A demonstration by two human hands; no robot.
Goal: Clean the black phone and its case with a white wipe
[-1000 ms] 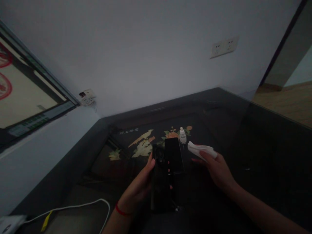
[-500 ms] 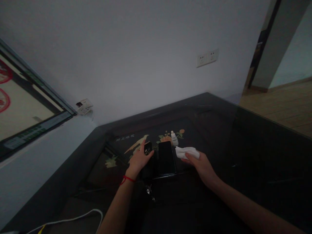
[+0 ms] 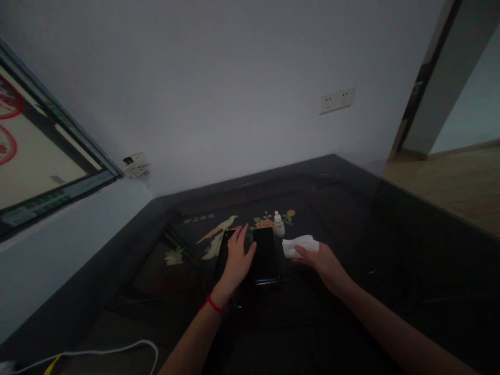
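Note:
A black phone lies screen up on the dark table, near the middle. Left of it is a second dark, flat phone-like thing, partly covered by my left hand. That hand is open, thumb apart from the fingers, its thumb tip near the black phone's left edge. My right hand pinches a folded white tissue between thumb and fingers, right of the phone. Just beyond the phone's far right corner stands a small dropper bottle with a white cap.
The glossy dark table carries a bird and flower picture. A white cable with a yellow tag lies at the near left. Behind are a wall with a socket and, at left, a window.
My left hand has moved right, off the dark phone-like thing's far end and closer to the black phone. Keys seen near my left wrist are now mostly hidden. My right hand still holds the tissue.

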